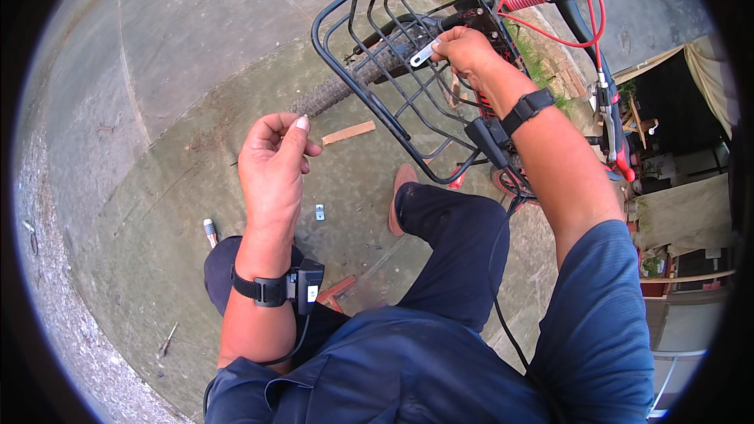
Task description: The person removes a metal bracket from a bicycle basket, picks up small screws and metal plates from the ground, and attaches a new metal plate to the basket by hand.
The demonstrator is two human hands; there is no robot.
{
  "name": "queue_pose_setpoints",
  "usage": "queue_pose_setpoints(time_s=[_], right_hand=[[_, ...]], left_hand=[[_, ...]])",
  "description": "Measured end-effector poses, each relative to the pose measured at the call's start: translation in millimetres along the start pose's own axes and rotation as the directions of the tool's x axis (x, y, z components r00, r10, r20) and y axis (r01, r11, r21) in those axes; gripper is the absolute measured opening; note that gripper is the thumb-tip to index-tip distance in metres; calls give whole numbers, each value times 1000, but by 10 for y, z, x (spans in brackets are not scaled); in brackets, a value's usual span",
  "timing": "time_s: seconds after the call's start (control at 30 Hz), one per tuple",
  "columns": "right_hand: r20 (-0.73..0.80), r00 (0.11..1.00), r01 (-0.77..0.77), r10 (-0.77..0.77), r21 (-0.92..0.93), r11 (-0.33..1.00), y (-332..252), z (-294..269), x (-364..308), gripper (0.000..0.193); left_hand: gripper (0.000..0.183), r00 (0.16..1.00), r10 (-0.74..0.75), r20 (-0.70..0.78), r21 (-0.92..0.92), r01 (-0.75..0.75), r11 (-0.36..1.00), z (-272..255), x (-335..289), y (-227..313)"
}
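My right hand (470,55) is closed in a pinch on a small flat metal bracket (422,55), silver with a slot near its free end. It is held over the black wire basket (377,106) on the front of a bicycle. Below the basket is the knobbly front tyre (326,94). Left of the basket, my left hand (271,161) is raised with thumb and forefinger pressed together. Something tiny and pale may show at the fingertips, too small to name.
A wood strip (349,133) lies under the basket. On the concrete are a small metal plate (320,212), a screwdriver (210,231) and a pointed tool (167,341). The handlebar (577,12) with red cables (601,20) rises at the upper right.
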State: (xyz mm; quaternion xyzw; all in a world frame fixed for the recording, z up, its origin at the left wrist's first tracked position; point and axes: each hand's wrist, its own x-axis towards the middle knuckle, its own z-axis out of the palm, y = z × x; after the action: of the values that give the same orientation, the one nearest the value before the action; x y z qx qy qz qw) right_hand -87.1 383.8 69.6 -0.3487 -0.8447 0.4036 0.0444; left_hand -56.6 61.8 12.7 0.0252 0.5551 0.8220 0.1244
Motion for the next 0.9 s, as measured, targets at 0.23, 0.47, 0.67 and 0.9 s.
queue_pose_setpoints(time_s=[0.23, 0.47, 0.67, 0.9], right_hand=[[-45, 998, 36, -38, -34, 999, -19, 45, -47, 12], [-52, 997, 47, -50, -66, 997, -2, 49, -22, 14], [-69, 997, 44, -46, -38, 998, 10, 68, -8, 16], [-84, 996, 24, -24, 6, 1000, -17, 83, -52, 16]], left_hand=[[11, 1000, -4, 14, 3, 3, 1000, -6, 8, -26], [11, 1000, -15, 15, 14, 15, 1000, -12, 9, -17], [9, 1000, -25, 6, 9, 25, 1000, -1, 16, -32], [9, 999, -32, 2, 8, 32, 999, 4, 21, -44]])
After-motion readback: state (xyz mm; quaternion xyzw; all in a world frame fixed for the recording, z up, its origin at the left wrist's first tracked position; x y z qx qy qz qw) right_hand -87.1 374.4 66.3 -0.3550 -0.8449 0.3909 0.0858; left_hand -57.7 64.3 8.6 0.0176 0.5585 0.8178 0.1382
